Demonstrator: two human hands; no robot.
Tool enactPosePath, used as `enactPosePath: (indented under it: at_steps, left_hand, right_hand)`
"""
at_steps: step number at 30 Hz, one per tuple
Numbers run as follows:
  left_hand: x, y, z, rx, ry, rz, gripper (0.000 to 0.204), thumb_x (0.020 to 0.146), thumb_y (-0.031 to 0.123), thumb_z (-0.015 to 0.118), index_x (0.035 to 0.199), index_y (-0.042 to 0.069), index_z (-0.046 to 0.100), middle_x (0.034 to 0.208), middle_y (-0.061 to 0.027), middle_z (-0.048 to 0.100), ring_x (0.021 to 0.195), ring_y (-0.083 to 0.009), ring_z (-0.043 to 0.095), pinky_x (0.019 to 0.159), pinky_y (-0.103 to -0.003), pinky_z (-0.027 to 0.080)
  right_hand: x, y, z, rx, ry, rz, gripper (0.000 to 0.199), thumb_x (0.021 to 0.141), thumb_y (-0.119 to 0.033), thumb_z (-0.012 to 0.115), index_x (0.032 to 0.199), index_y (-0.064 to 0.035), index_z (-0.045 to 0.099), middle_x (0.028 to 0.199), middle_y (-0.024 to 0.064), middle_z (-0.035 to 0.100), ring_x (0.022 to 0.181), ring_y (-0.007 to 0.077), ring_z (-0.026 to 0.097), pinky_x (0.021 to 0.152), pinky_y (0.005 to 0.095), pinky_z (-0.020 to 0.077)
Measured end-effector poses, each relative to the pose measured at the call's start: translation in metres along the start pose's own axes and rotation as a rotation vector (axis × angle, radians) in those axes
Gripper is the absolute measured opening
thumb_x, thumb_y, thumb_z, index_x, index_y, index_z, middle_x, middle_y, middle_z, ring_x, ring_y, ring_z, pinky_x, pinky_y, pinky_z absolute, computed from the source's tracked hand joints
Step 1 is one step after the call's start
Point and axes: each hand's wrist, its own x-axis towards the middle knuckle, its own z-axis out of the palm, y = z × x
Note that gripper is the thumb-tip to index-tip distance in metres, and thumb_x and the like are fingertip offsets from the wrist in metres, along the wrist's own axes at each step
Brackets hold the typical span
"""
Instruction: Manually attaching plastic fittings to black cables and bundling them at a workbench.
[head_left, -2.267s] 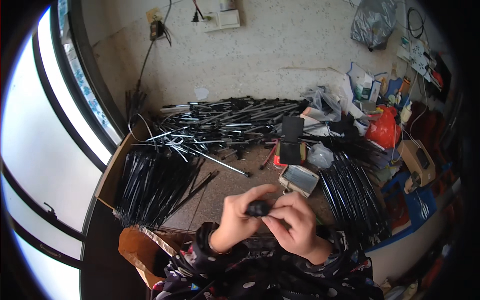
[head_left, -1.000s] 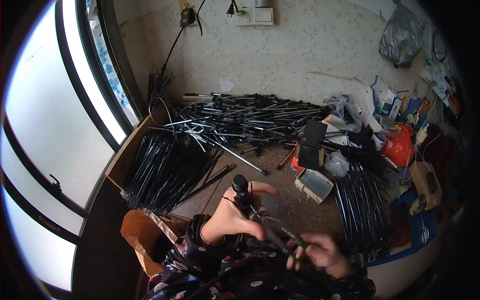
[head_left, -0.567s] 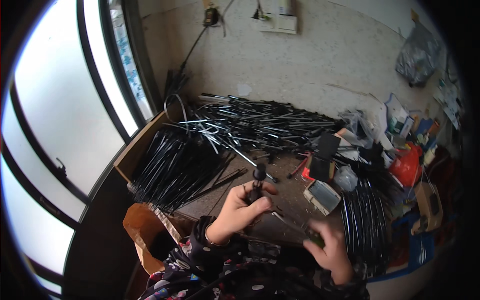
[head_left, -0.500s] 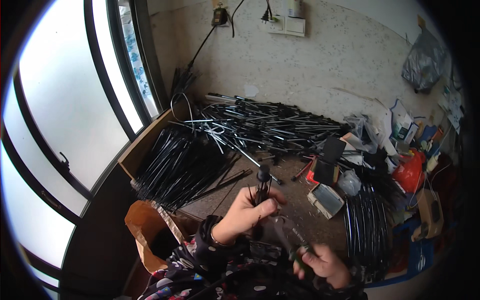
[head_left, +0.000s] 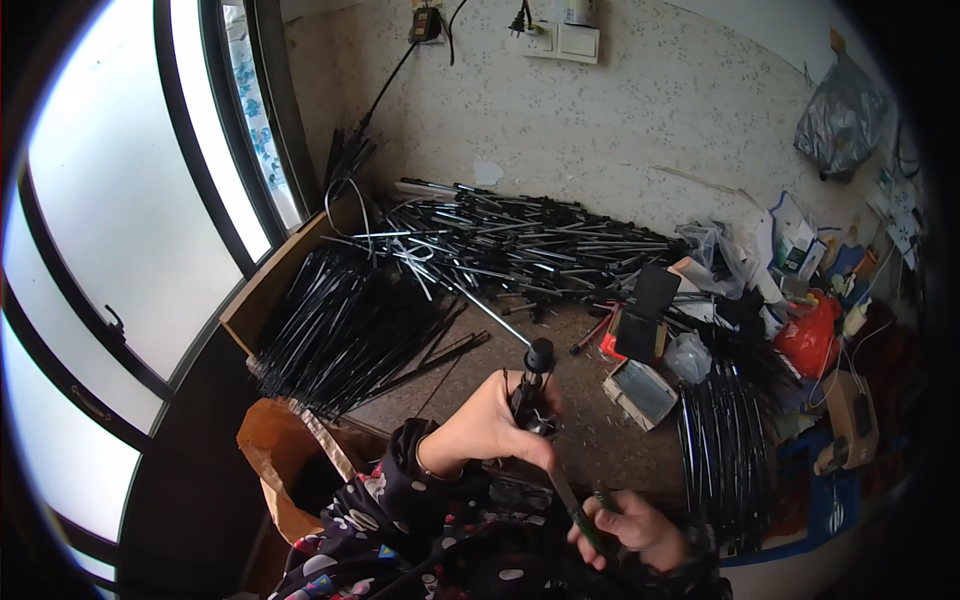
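My left hand [head_left: 488,425] is closed around a black fitting [head_left: 540,355] with a round knobbed top and thin dark pieces below it, like part of an umbrella frame. My fingers partly hide its lower end. In my right hand [head_left: 648,530], lower and to the right, is a pair of green-handled pliers [head_left: 585,520]. Their handles are spread, and the jaws point up toward the left thumb. Whether the jaws touch the fitting I cannot tell. Beyond the knob, a silver rod [head_left: 490,310] slants down from the pile.
Many black and silver rods [head_left: 540,235] are heaped along the wall. Bundled black rods [head_left: 340,325] lie at left, others [head_left: 720,450] at right. A small open box [head_left: 640,393], a red bag [head_left: 808,335] and clutter cover the right side. A paper bag [head_left: 265,450] stands at lower left.
The view has shifted slightly. The fitting in my left hand is now tilted, with its inner parts showing. The pliers' handles are spread wider.
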Motion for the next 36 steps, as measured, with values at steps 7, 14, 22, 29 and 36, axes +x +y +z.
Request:
enactPosePath:
  at_steps: [7,14,22,29,36]
  left_hand:
    - [0.003,0.005,0.010,0.092,-0.024,0.029,0.058,0.050,0.044,0.088,0.075,0.003,0.057,0.069,0.0005,0.053,0.065,-0.0090,0.048,0.058,-0.024,0.037]
    - [0.002,0.001,0.006,-0.124,0.000,-0.044,0.058,0.049,0.043,0.088,0.074,0.003,0.055,0.069,0.0011,0.052,0.064,-0.0083,0.046,0.057,-0.024,0.036]
    - [0.004,0.001,0.008,0.030,0.051,0.025,0.057,0.050,0.042,0.088,0.076,0.003,0.055,0.069,0.0022,0.053,0.065,-0.0072,0.048,0.057,-0.023,0.037]
    - [0.004,-0.005,0.004,0.044,0.050,0.027,0.048,0.056,0.031,0.088,0.075,0.003,0.055,0.067,0.0025,0.051,0.063,-0.0069,0.046,0.056,-0.023,0.036]
    - [0.002,0.004,0.006,0.191,0.096,0.054,0.037,0.062,0.024,0.085,0.074,0.003,0.056,0.062,0.0053,0.047,0.060,-0.0025,0.042,0.052,-0.020,0.034]
  right_hand:
    - [0.028,-0.001,0.011,-0.923,0.484,-0.370,0.045,0.083,-0.027,0.066,0.111,0.0043,0.050,0.078,0.0095,0.062,0.060,0.0147,0.060,0.054,0.0230,0.0450]
    - [0.009,0.002,0.010,-0.185,0.322,-0.134,0.050,0.077,-0.021,0.071,0.114,0.0019,0.047,0.079,0.0049,0.060,0.057,0.0105,0.053,0.051,0.0230,0.0422]
    - [0.034,0.002,0.021,-0.909,0.688,-0.617,0.034,0.086,-0.015,0.060,0.112,0.0027,0.047,0.089,0.0063,0.058,0.064,0.0120,0.055,0.055,0.0248,0.0445]
    - [0.028,0.020,0.019,-0.527,0.318,-0.349,0.028,0.089,-0.006,0.053,0.116,0.0009,0.047,0.088,0.0046,0.056,0.068,0.0101,0.054,0.065,0.0247,0.0447]
    - [0.024,-0.004,0.019,-0.202,0.180,-0.162,0.028,0.088,-0.003,0.054,0.116,0.0001,0.047,0.077,0.0081,0.057,0.064,0.0138,0.055,0.059,0.0264,0.0460]
